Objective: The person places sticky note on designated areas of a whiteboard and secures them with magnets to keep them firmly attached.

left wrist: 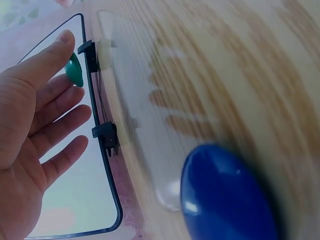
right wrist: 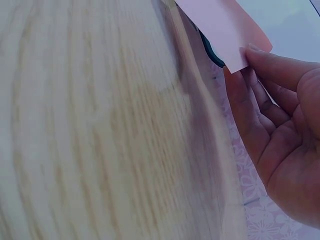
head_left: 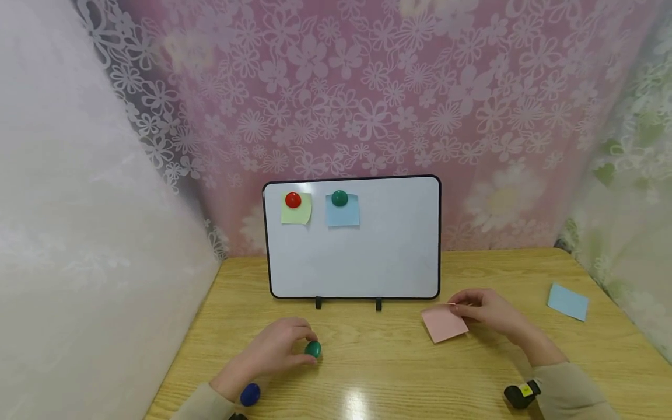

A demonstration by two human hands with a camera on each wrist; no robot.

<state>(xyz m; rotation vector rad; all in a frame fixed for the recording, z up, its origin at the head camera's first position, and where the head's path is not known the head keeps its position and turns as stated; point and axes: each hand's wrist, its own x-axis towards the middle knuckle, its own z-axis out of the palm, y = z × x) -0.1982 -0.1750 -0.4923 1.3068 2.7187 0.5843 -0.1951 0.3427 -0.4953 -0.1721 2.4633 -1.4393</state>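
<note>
My left hand (head_left: 282, 348) pinches a green round magnet (head_left: 313, 349) between thumb and fingertips, in front of the whiteboard. In the left wrist view the green magnet (left wrist: 74, 70) sits between thumb and index finger, the other fingers spread loosely. At the right, my right hand (head_left: 489, 313) holds a pink sticky note (head_left: 444, 322) by its edge. The right wrist view shows thumb and fingers pinching a corner of the pink note (right wrist: 227, 32). A whiteboard (head_left: 388, 251) stands upright behind both hands, with a green note (head_left: 296, 216) under a red magnet (head_left: 293, 200) and a blue note (head_left: 343, 217) under another green magnet (head_left: 339, 198).
A blue magnet (head_left: 250, 394) lies on the wooden table (head_left: 362, 361) by my left wrist. Another blue sticky note (head_left: 568, 301) lies at the table's right side. Two black feet (head_left: 378, 304) support the board. Flowered curtain (head_left: 367, 105) hangs behind it.
</note>
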